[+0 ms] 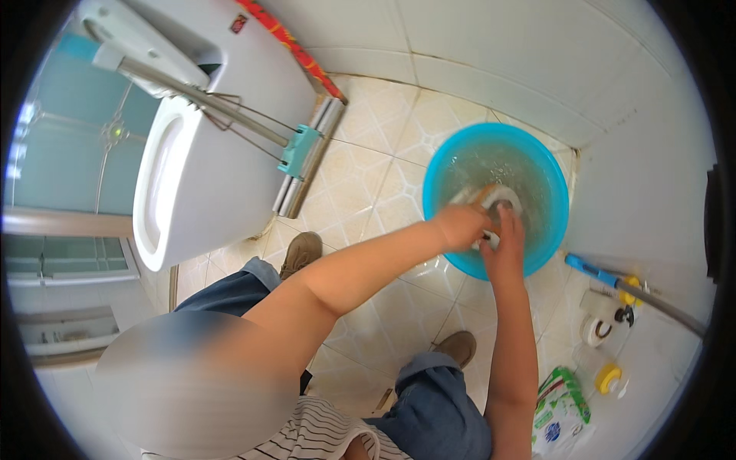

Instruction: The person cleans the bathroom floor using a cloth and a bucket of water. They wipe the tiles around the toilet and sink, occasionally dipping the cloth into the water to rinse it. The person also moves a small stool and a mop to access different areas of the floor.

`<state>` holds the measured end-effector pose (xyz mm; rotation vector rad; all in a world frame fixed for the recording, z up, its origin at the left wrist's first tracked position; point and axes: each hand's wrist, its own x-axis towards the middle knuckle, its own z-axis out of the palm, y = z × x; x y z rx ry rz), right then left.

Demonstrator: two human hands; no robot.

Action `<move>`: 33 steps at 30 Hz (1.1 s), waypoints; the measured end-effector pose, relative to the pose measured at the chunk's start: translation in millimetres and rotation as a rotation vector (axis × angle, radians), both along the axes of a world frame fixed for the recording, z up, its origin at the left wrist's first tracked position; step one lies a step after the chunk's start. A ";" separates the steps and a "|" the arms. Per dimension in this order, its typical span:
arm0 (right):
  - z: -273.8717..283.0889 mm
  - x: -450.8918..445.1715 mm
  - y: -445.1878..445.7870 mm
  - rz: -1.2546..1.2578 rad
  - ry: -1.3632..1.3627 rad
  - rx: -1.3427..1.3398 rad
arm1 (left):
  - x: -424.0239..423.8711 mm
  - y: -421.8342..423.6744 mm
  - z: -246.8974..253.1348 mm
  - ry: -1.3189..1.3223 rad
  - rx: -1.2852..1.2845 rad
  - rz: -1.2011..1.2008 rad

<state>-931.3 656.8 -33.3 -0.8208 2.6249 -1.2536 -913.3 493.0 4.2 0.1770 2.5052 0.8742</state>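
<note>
A round blue plastic basin (432, 172) of cloudy water (517, 155) stands on the tiled floor before me. Both my hands reach into it. A white and orange-brown item (506, 194), possibly a shoe, lies partly in the water; blur and my fingers hide its full shape. My left hand (460, 225) is curled closed against its near left side. On the right side, my right hand (506, 247) grips it between fingers and thumb, with the fingers across a dark opening. Anything small inside the left fist is hidden.
A roller sponge mop (300, 150) leans by a white toilet (230, 190) at left. On the right are a blue-ended pole (592, 270), bottles with yellow caps (608, 378) and a green-white plastic bag (560, 411). White walls (489, 34) meet behind the basin.
</note>
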 end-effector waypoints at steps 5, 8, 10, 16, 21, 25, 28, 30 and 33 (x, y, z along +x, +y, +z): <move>-7.6 -17.3 18.4 -0.069 -0.798 -0.161 | 7.6 -7.3 15.4 0.017 0.646 0.089; 20.9 -26.2 24.1 -0.152 -0.899 -0.080 | -3.9 -28.1 34.1 -0.171 0.698 0.138; 41.5 -22.7 20.0 0.110 -0.287 0.420 | -15.8 -37.5 38.5 -0.193 0.101 -0.075; 83.1 -67.4 -5.3 0.069 0.014 0.670 | -64.6 -52.9 13.5 0.329 -0.174 -0.207; 100.6 -62.0 -49.7 0.151 0.101 0.363 | -39.3 -115.2 130.4 0.285 0.090 -0.162; 138.9 -38.4 -89.3 0.140 0.159 0.293 | 1.8 -181.6 255.9 0.300 0.082 -0.114; 176.9 2.8 -112.4 0.202 0.008 0.302 | 55.2 -223.2 344.4 0.191 0.162 0.100; 206.6 22.5 -106.9 0.189 -0.069 0.258 | 90.4 -248.2 381.0 0.091 0.235 0.254; 271.0 50.3 -95.3 0.219 -0.247 0.264 | 156.3 -290.0 451.0 -0.098 0.157 0.471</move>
